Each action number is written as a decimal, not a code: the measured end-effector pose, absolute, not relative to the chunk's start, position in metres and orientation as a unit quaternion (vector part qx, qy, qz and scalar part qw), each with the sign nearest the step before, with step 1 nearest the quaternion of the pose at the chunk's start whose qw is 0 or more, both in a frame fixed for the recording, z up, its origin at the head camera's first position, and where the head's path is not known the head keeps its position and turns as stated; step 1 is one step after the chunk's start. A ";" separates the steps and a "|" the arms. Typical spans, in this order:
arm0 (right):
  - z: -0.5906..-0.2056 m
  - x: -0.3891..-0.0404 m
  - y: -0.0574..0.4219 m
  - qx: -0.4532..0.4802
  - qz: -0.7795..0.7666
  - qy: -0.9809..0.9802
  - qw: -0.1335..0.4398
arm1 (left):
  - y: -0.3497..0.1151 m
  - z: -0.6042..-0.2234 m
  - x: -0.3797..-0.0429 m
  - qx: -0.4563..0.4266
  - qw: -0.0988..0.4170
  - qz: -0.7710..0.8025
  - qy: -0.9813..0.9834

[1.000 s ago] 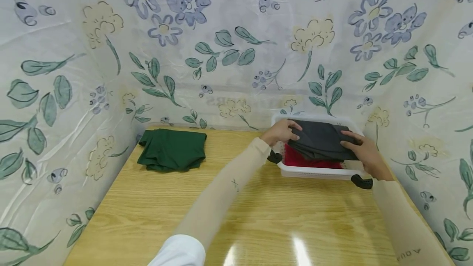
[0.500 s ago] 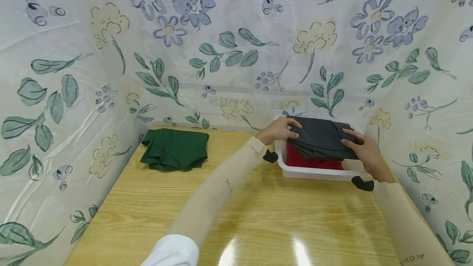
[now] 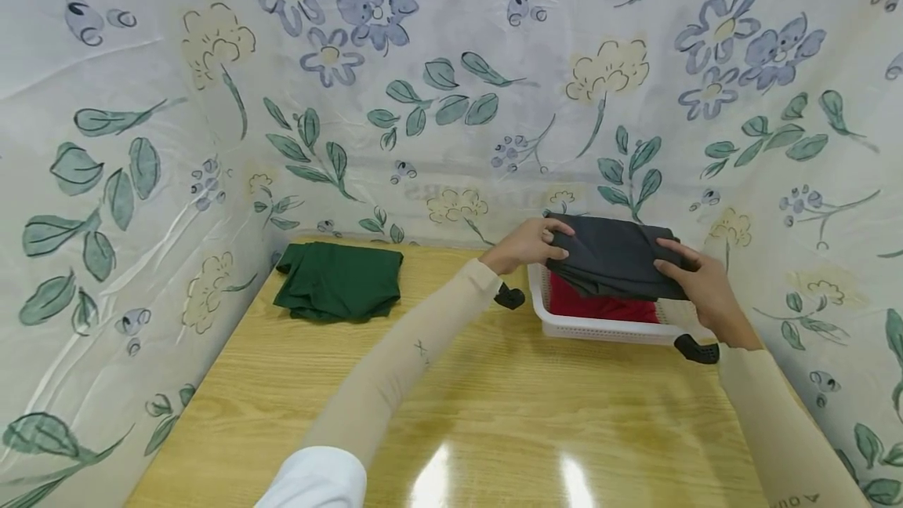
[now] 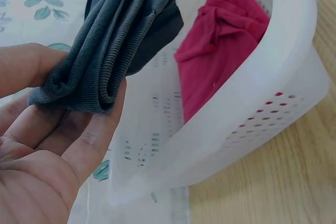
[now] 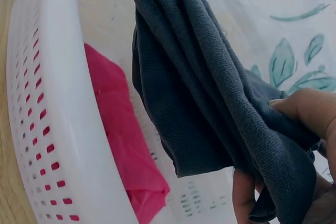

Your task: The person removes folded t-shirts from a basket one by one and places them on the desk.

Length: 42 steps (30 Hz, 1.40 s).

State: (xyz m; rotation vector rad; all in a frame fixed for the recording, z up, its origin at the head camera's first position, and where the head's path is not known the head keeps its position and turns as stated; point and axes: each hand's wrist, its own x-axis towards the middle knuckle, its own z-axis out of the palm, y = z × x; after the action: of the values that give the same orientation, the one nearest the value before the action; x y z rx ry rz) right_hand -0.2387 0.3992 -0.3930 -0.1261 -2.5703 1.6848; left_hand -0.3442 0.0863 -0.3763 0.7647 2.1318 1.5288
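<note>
head view, dark cloth between left hand and right hand, each gripping an end

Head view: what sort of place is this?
Likely a small screened-off work booth: a wooden table, a flowered sheet around its back and sides, and a white basket on the tabletop.

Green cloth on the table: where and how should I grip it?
Probably take the green cloth by both side edges, from the near side, reaching under its lowest layer. It lies folded on the table, near edge layered, so pinching only the top might unfold it; patterned fabric stands behind.
</note>
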 end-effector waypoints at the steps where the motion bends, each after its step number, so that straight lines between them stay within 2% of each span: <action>1: -0.392 -0.239 0.398 -0.040 0.544 -0.837 0.034 | 0.085 -0.376 -0.345 0.273 0.203 0.550 0.763; 14: -0.385 -0.243 0.379 -0.044 0.539 -0.840 0.050 | 0.060 -0.366 -0.343 0.277 0.196 0.561 0.755; 22: -0.384 -0.246 0.364 -0.016 0.572 -0.818 0.066 | 0.042 -0.363 -0.338 0.247 0.174 0.572 0.762; 28: -0.384 -0.251 0.350 0.007 0.596 -0.800 0.067 | 0.025 -0.362 -0.336 0.229 0.179 0.593 0.751; 42: -0.390 -0.255 0.314 0.025 0.542 -0.837 0.067 | -0.014 -0.369 -0.338 0.195 0.197 0.612 0.741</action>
State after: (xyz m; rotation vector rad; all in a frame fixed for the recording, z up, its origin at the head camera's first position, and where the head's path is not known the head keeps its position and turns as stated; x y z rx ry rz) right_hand -0.2554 0.3141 -0.3903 0.0752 -2.5239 1.6344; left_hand -0.3378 -0.0142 -0.3691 0.5445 2.0735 1.7134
